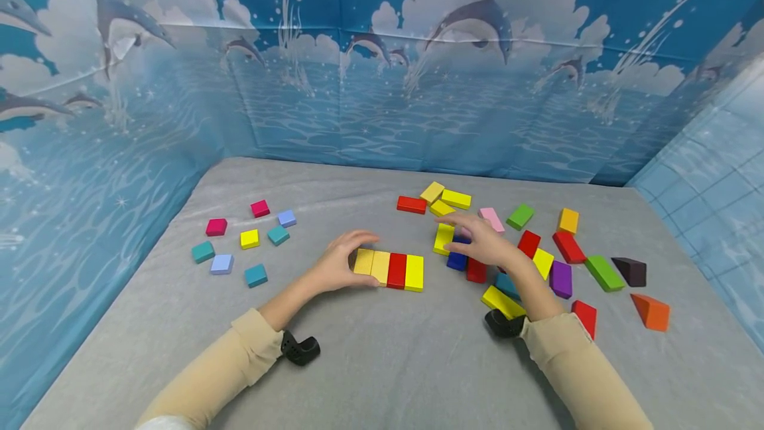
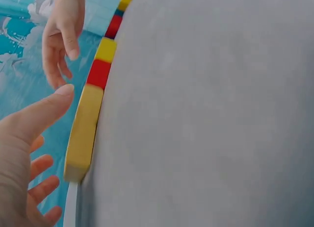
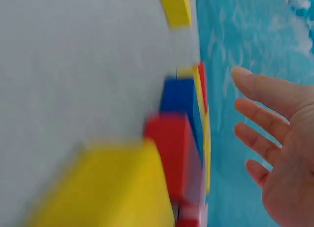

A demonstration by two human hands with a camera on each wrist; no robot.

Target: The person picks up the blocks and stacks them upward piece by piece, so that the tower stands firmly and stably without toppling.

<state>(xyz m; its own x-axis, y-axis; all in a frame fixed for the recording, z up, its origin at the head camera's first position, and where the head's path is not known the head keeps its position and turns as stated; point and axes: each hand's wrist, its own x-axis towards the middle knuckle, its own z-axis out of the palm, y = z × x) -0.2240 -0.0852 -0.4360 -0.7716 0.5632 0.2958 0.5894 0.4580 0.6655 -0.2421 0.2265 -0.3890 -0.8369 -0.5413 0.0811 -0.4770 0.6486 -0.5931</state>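
Two pale yellow blocks [image 1: 372, 267], a red block [image 1: 396, 271] and a bright yellow block [image 1: 414, 273] lie side by side in a row. My left hand [image 1: 337, 263] curves loosely about the row's left end, thumb in front and fingers behind. In the left wrist view its thumb and fingers are spread apart; whether they touch the blocks I cannot tell. My right hand [image 1: 480, 239] hovers over a yellow block [image 1: 443, 239] and dark blue blocks [image 1: 457, 261], partly hiding them. The right wrist view shows its fingers [image 3: 262, 151] loosely extended, holding nothing.
Small teal, pink, light blue and yellow blocks [image 1: 249, 239] lie scattered at the left. Behind the right hand sit a red block [image 1: 412, 204] and several yellow ones [image 1: 456, 199]. More blocks, including a purple one [image 1: 561, 279] and an orange wedge [image 1: 650, 312], spread to the right.
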